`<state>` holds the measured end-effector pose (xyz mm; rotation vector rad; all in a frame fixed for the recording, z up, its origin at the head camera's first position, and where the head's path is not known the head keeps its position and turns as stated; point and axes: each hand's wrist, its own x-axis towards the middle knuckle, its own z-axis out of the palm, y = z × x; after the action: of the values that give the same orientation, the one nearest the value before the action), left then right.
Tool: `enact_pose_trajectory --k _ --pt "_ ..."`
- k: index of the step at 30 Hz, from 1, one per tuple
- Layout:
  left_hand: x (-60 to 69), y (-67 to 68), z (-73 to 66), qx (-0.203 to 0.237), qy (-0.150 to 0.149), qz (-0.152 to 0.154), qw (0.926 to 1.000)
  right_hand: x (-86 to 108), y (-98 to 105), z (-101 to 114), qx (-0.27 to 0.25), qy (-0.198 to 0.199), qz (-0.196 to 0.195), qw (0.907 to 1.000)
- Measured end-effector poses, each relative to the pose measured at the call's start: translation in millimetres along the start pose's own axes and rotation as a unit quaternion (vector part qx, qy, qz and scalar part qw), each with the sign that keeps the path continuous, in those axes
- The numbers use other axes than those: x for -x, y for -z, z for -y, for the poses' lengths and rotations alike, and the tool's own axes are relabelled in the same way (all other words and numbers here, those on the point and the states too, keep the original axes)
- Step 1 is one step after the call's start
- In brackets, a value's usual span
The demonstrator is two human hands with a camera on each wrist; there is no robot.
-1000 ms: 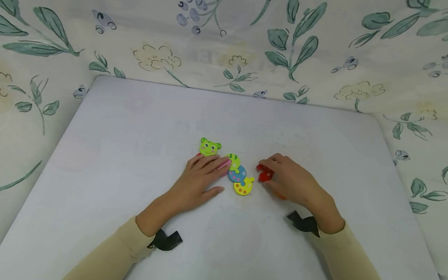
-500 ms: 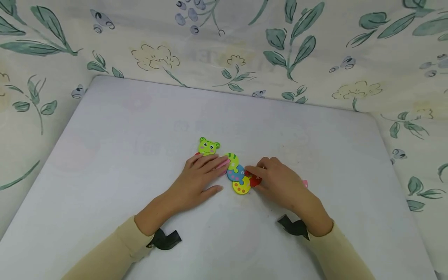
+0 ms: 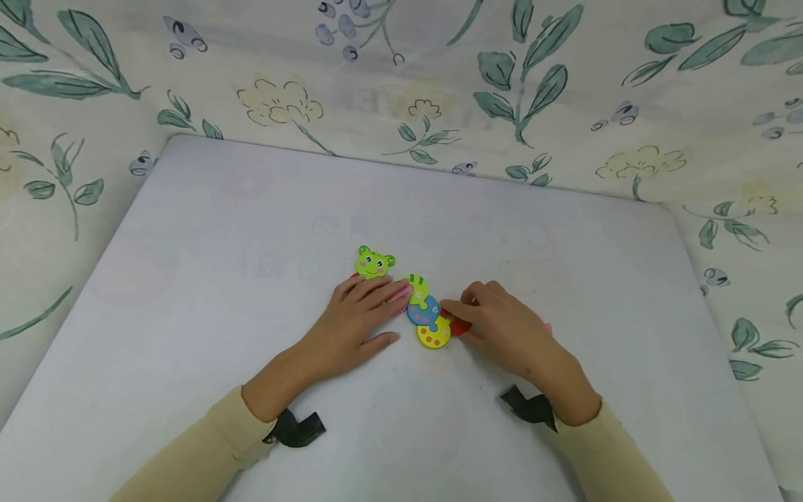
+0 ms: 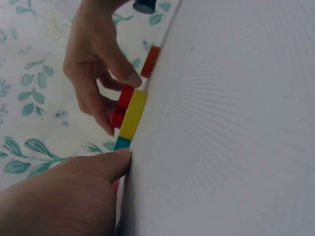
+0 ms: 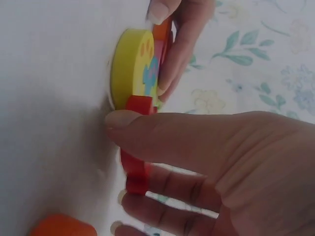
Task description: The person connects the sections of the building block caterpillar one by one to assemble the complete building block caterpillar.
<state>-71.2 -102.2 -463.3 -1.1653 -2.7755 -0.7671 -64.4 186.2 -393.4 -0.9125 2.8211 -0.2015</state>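
My left hand (image 3: pixel 354 324) lies with its fingers stretched over the chain of caterpillar puzzle pieces, covering part of it. The green face piece (image 3: pixel 373 262) shows beyond the fingertips. To their right run a green piece (image 3: pixel 415 289), a blue piece (image 3: pixel 423 312) marked 6 and a yellow dotted piece (image 3: pixel 433 334). Between thumb and fingers, my right hand (image 3: pixel 511 328) pinches a red puzzle piece (image 5: pixel 134 164) against the yellow one's right side. In the left wrist view, that red piece (image 4: pixel 122 106) looks raised above the table, overlapping the yellow piece (image 4: pixel 133 115).
An orange piece (image 5: pixel 64 226) lies on the white table (image 3: pixel 251 209) near my right hand. Behind that hand, the edge of a pink piece (image 3: pixel 548 328) shows. Floral cloth (image 3: pixel 401 84) borders the table at the back.
My right hand has moved left with the red piece, bringing it from apart to the yellow piece. This uncovered the pink edge behind it. My left hand has stayed in place.
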Motion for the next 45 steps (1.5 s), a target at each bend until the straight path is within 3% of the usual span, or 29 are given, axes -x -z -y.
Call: enact_pose_trajectory --k 5,13,17,21,28,33,39,42,45 --pt "-1.1 -1.5 1.0 0.004 -0.003 0.000 1.0000 0.8 -2 -1 -0.009 -0.004 0.006 0.9999" --pt "-3.5 -1.3 -1.4 0.007 -0.005 0.001 1.0000 7.1 4 -8 -0.080 -0.065 0.053 0.9932" --pt "-5.1 -3.5 -3.2 0.011 -0.006 0.003 0.9999 23.6 20 -22 -0.108 -0.112 0.055 0.9864" --pt "-3.8 -5.7 -4.3 0.010 -0.002 0.004 0.9999 45.4 31 -37 -0.101 -0.153 0.042 0.9822" --pt "0.3 -4.1 -4.7 0.006 0.002 0.001 1.0000 65.2 12 -34 -0.086 -0.200 0.026 0.9756" --pt "-0.8 -2.2 -4.3 0.009 0.004 0.001 1.0000 63.5 3 -31 -0.074 -0.186 0.009 0.9797" --pt "-2.1 -0.9 -2.2 0.007 0.006 0.007 0.9999 69.2 9 -42 -0.081 -0.170 0.041 0.9812" --pt "-1.8 -0.3 -0.8 0.007 0.005 0.007 0.9999 68.9 6 -51 -0.105 -0.207 0.047 0.9716" --pt "-1.3 -0.3 0.4 0.008 0.006 0.007 0.9999 64.4 0 -63 -0.137 -0.273 0.034 0.9516"
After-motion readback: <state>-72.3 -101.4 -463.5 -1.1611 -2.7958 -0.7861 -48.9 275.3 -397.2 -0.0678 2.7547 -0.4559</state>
